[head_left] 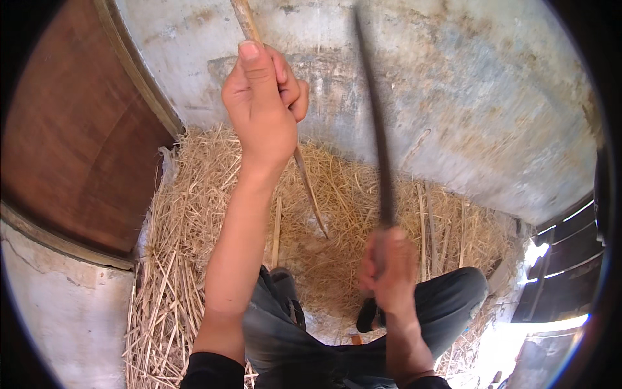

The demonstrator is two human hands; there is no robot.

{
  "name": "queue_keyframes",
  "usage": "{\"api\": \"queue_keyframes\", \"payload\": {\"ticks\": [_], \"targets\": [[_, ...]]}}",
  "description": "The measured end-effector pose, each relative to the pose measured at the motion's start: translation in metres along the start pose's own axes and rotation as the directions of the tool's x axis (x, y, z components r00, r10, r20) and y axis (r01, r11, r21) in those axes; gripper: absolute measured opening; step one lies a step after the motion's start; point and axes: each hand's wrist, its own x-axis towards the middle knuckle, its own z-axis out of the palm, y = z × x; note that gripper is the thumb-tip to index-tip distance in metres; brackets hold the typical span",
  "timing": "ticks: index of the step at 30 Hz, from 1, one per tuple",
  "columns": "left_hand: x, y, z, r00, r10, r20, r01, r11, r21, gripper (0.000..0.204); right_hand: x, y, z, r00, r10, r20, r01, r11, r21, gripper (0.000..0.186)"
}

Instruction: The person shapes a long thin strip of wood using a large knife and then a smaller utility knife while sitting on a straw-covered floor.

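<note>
My left hand [262,107] is raised near the upper middle, its fingers closed around a thin pale wooden stick [306,183]. The stick slants from the top edge down toward the straw, with a narrow, splintered-looking lower end. Lower on the right, my right hand [392,266] grips the handle of a long, dark, slightly curved blade [372,97], which points up beside the stick without touching it. That hand and the blade are blurred by motion.
Straw [188,227] with loose sticks covers the floor around my bent legs [440,301]. A stained pale wall [473,110] stands ahead. A brown wooden panel [78,129] in a frame is at the left, and dark slats [557,259] let light through at the right.
</note>
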Motion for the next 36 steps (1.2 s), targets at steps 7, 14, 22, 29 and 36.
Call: {"api": "queue_keyframes", "payload": {"ticks": [7, 14, 22, 29, 36], "targets": [[-0.002, 0.002, 0.010, 0.990, 0.081, -0.114, -0.062, 0.984, 0.167, 0.050, -0.027, 0.062, -0.014, 0.882, -0.416, 0.220, 0.469, 0.820, -0.329, 0.054], [-0.004, 0.022, 0.000, 0.968, 0.216, -0.130, -0.178, 0.951, 0.251, 0.047, -0.024, 0.022, -0.017, 0.944, 0.294, 0.148, -0.295, 0.955, -0.016, 0.053], [0.010, -0.003, -0.012, 0.958, 0.231, -0.172, -0.168, 0.933, 0.317, 0.042, -0.020, 0.033, 0.015, 0.981, 0.042, 0.188, -0.051, 0.998, 0.040, 0.049], [0.020, -0.007, -0.025, 0.959, 0.214, -0.188, -0.148, 0.938, 0.313, 0.039, 0.003, 0.046, 0.015, 0.865, 0.441, 0.239, -0.451, 0.893, -0.015, 0.058], [0.024, -0.024, -0.021, 0.906, 0.380, -0.187, -0.269, 0.858, 0.437, 0.040, -0.014, 0.030, 0.033, 0.934, -0.358, -0.005, 0.334, 0.867, 0.370, 0.057]]}}
